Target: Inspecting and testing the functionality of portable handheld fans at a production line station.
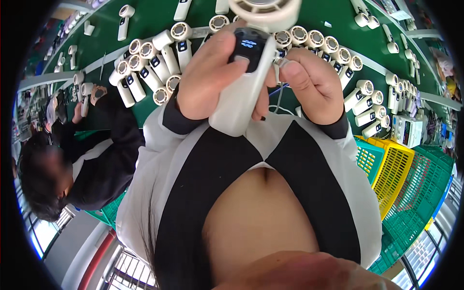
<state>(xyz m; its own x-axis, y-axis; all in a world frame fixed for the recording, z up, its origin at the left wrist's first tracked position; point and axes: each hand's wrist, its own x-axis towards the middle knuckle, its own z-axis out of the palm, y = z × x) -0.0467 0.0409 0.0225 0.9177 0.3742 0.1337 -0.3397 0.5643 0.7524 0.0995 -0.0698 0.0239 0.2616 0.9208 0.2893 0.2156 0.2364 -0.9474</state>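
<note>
My left hand (208,77) is closed round the cream handle of a handheld fan (237,104), held up close with its round head at the top. Lit text glows on the fan's dark screen (249,46), and my left thumb lies on the button just below it. Beside the fan, my right hand (316,84) is closed, pinching a small pale plug-like piece (280,62) against the side of the handle. A thin white cable (278,107) hangs beneath, between the hands; whether it joins that piece is hidden.
Several similar fans (157,67) lie in rows on the green table (150,19), with more (367,104) at the right. A white device with a display (406,130) stands at the right, near yellow (394,169) and green baskets (418,193). A co-worker in dark clothing (106,159) sits at the left.
</note>
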